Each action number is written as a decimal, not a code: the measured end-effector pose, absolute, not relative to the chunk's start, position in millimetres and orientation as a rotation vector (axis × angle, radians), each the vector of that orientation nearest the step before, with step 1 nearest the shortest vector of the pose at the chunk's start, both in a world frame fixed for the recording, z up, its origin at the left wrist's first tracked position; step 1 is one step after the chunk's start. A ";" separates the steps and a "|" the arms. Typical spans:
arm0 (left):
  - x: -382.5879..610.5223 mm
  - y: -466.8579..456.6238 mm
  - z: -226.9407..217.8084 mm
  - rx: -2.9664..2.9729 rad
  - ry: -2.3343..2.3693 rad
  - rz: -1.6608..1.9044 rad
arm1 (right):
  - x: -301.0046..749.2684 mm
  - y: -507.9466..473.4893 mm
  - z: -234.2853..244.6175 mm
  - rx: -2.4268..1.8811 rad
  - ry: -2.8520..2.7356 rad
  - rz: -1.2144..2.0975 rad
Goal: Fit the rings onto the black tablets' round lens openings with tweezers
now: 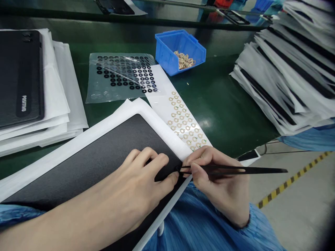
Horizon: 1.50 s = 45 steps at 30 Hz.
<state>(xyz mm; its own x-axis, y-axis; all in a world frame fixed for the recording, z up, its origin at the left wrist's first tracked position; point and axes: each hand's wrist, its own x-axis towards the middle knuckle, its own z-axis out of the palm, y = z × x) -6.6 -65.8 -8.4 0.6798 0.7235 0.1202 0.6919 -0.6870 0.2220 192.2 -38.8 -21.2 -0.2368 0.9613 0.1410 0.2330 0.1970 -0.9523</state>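
Note:
My left hand lies on a dark textured tablet back panel, which sits on a white foam sheet. Its fingers are curled and its thumb reaches toward the panel's edge. My right hand pinches long black tweezers, their tip at the panel's edge beside my left thumb. Whatever the tip touches is too small and dark to tell. Behind the panel lies a white backing strip of gold-coloured rings, and farther back a clear sheet of black rings.
A blue bin of small gold-coloured parts stands on the green table mat. A black POSITIVO-labelled tablet lies on white sheets at left. A tall stack of wrapped panels rises at right, above a floor with hazard tape.

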 end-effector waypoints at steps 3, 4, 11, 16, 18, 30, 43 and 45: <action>-7.7 -66.5 -7.8 2.724 1.158 0.300 | 194.0 -36.8 -23.6 -1.100 -1.629 1.134; -8.1 -66.7 -7.6 2.717 1.154 0.304 | 195.1 -36.0 -24.2 -1.075 -1.616 1.152; -9.4 -64.0 -3.9 2.703 1.112 0.318 | 204.7 -31.1 -25.7 -0.979 -1.742 1.054; -10.2 -63.6 2.8 2.687 1.096 0.281 | 205.7 -32.5 -26.1 -0.968 -1.793 1.017; -10.7 -63.8 3.0 2.688 1.091 0.262 | 205.5 -33.0 -25.7 -0.960 -1.802 1.006; -10.9 -61.7 2.9 2.692 1.059 0.247 | 203.7 -28.7 -29.9 -0.891 -1.743 1.045; -10.3 -61.5 -0.1 2.699 1.104 0.366 | 207.7 -29.1 -35.5 -0.808 -1.722 1.090; -10.6 -60.9 -0.5 2.707 1.127 0.371 | 207.9 -28.0 -38.0 -0.781 -1.604 1.165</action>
<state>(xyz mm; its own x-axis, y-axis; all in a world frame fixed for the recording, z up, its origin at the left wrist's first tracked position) -10.6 -60.9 -0.5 0.6806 0.7156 0.1574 0.6691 -0.6945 0.2646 207.9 -28.0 -38.0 -0.3256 0.8857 0.3309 -0.0405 0.3366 -0.9408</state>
